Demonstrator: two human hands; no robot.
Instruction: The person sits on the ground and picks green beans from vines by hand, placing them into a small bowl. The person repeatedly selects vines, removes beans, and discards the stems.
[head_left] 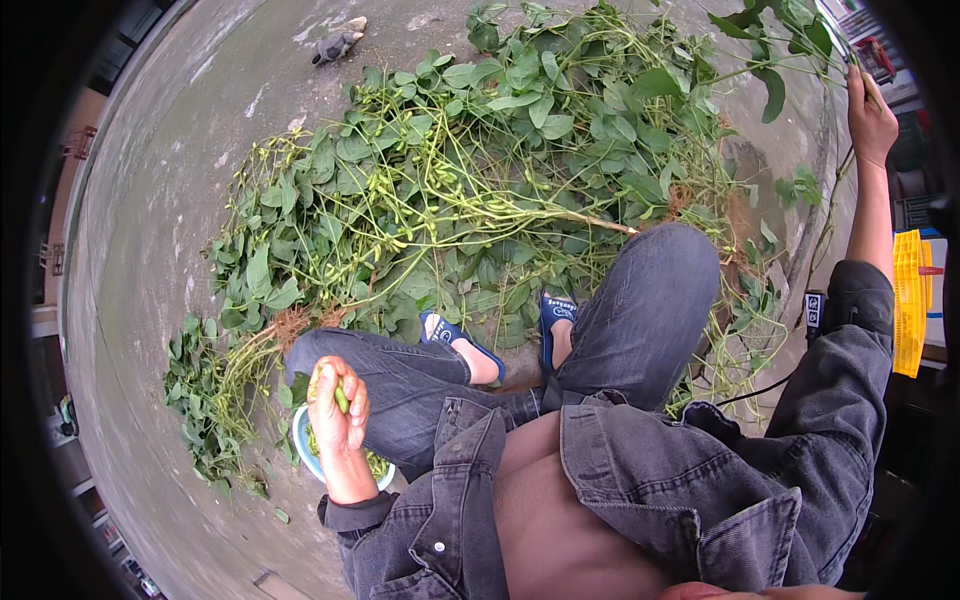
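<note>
Near the lower left, my left hand (338, 410) is closed round some green pods (343, 398), above a light blue bowl (302, 445) partly filled with pods and partly hidden by that hand. At the upper right, my right hand (870, 125) grips a plant stem (852, 62) with large leaves, held out beyond the pile. Uprooted plants (480, 170) with green leaves, pods, pale stems and brown roots are heaped on the ground around my feet and bent legs.
Grey concrete ground (150, 230) surrounds the heap. A small dark grey and white bundle (330, 48), too small to make out, lies at the top. A yellow plastic crate (905, 300) stands at the right edge. My blue slippers (450, 330) rest among the leaves.
</note>
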